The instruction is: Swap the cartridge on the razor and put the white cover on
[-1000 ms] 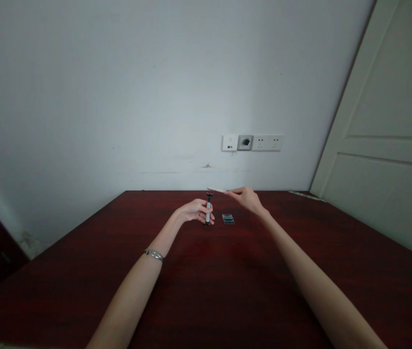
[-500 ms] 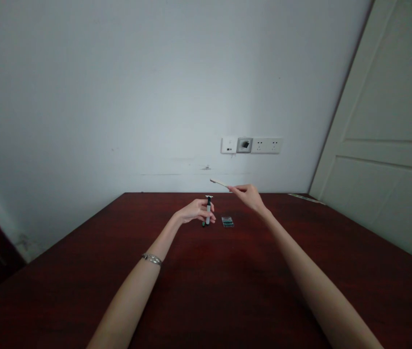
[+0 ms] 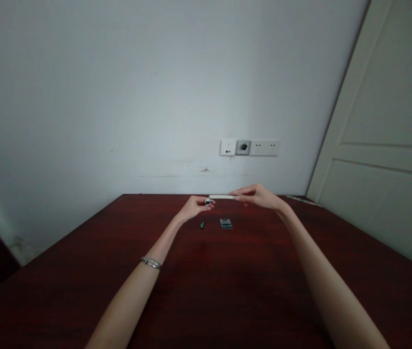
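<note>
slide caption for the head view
Over a dark red table, the left hand pinches a small tool while the right hand holds a thin white strip beside it.

table (image 3: 227,291) | small dark cap (image 3: 202,225) | teal case (image 3: 226,223), near cap

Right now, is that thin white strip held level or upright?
Level. The thin white strip runs sideways, pinched by the right hand, its other end at the left hand, above the dark red table.

dark red wooden table (image 3: 227,291), semi-gloss; metal bracelet (image 3: 151,262); white strip (image 3: 222,197), possibly plastic.
</note>
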The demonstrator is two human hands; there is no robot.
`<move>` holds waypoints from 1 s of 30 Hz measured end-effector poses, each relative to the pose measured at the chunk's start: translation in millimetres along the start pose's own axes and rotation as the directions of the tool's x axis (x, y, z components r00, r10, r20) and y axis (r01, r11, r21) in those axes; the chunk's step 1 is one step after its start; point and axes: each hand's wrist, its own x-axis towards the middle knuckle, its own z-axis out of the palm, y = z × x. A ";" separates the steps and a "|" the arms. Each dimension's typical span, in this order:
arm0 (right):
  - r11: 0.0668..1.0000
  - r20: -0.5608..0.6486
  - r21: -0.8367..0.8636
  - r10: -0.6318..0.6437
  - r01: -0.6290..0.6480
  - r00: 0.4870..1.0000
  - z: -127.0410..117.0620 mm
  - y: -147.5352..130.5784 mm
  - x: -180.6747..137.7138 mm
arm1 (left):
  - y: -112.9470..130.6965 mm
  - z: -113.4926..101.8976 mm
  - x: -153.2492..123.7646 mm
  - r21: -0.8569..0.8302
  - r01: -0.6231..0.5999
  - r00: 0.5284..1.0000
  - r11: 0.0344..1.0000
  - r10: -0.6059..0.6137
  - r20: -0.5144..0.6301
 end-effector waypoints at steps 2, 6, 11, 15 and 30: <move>1.000 0.010 0.018 -0.006 0.006 1.000 0.2 0.4 -1.2 | -1.5 -0.5 0.7 -0.007 0.007 1.000 1.000 -0.007 -0.010; 0.999 0.038 0.032 -0.025 0.024 0.999 0.4 0.5 -1.9 | -3.8 -1.2 1.5 -0.008 0.012 1.000 1.000 -0.012 0.004; 0.998 -0.009 0.038 -0.054 0.054 0.999 1.0 -0.6 -1.0 | -2.7 -1.1 0.9 -0.024 0.034 0.999 0.999 -0.034 0.017; 0.998 0.076 0.038 -0.056 0.053 0.996 1.6 -4.3 -2.5 | 0.3 -0.7 -0.4 0.004 0.013 0.999 1.000 -0.013 0.037; 0.996 0.109 0.010 -0.086 0.086 0.990 3.7 -14.7 -3.9 | 5.3 -0.8 -2.1 0.030 0.050 0.994 0.998 -0.053 0.093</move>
